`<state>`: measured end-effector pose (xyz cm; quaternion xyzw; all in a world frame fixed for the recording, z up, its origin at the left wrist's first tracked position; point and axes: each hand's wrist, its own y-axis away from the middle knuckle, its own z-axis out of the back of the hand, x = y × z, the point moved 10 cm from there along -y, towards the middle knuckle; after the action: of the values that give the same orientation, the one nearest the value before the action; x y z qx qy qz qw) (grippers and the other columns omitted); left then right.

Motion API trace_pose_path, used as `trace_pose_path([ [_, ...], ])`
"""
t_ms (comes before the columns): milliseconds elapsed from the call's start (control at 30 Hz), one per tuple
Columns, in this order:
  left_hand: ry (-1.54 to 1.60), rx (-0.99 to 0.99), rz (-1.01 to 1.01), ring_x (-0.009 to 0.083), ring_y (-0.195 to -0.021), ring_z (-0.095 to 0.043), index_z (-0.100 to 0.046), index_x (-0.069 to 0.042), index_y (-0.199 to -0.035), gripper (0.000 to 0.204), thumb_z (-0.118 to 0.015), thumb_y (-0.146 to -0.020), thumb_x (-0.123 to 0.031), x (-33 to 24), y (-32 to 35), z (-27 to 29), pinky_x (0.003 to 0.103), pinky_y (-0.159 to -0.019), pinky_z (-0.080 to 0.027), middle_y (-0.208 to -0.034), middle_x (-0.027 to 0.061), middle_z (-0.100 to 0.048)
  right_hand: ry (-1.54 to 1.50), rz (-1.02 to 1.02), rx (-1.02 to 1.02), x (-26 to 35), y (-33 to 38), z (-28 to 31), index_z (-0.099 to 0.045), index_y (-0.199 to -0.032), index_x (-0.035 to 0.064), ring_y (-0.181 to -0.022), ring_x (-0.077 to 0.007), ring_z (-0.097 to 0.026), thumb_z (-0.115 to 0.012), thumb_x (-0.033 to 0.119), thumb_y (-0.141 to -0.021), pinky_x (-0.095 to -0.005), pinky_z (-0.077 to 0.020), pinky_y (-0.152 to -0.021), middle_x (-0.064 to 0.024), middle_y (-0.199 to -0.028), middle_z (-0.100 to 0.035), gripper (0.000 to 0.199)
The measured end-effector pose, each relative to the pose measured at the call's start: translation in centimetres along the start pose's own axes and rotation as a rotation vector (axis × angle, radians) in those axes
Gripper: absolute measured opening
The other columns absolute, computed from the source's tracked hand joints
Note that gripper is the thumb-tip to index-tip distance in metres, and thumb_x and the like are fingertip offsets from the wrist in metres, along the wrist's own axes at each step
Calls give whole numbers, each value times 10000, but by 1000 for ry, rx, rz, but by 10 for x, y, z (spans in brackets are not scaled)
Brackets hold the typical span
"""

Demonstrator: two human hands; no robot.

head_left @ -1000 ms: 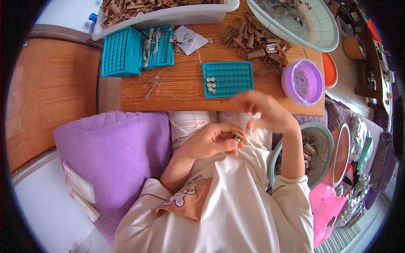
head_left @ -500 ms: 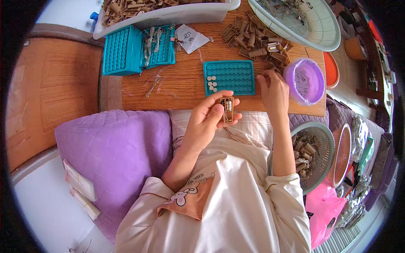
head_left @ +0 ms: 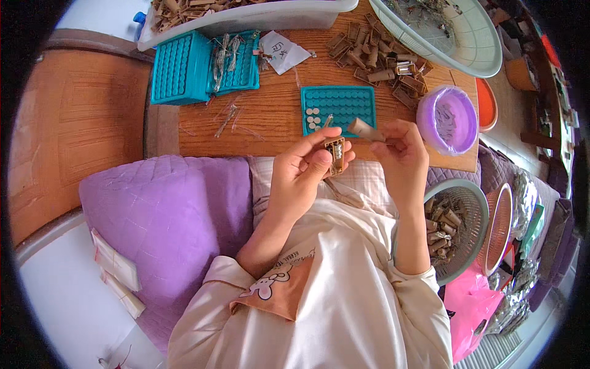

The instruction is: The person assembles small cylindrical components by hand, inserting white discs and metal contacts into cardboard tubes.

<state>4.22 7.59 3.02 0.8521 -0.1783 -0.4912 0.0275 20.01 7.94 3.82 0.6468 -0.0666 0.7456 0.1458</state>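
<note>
My left hand grips a small brown plastic case whose open side shows shiny metal parts inside. A thin pale piece sticks up by my left fingertips; I cannot tell what it is. My right hand pinches a tan curved shell, held just right of the case and apart from it. Behind both hands lies a teal dimpled tray with several white discs in its left part. Beyond the tray is a loose pile of brown shells.
A purple bowl with thin dark bits stands at the table's right edge. A pale green basket and a white bin sit at the back. Stacked teal trays are at left. A grey basket of shells is beside my right arm.
My right hand has come away from the table by the pile toward my left hand, now with a tan shell in its fingers. The left hand still holds the case, turned slightly.
</note>
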Motion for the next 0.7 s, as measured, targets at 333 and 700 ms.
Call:
trace_pose_path([
  [333, -9, -54, -184, 120, -895, -512, -426, 21, -1118, 344, -517, -797, -63, -18, 2, -4, 229, -789, -395, -971, 97, -549, -186, 16, 95, 11, 35, -21, -555, -918, -25, -808, -136, -504, -560, -14, -736, -219, -414, -692, -80, -899, -526, 182],
  [700, -109, 21, -312, 147, -971, -484, -424, 26, -1092, 327, -523, -790, -49, -29, 8, -13, 262, -848, -380, -1063, 129, -499, -425, 26, 23, 7, 47, -42, -546, -933, -23, -815, -119, -514, -552, 37, -769, -217, -430, -701, -72, -903, -522, 175],
])
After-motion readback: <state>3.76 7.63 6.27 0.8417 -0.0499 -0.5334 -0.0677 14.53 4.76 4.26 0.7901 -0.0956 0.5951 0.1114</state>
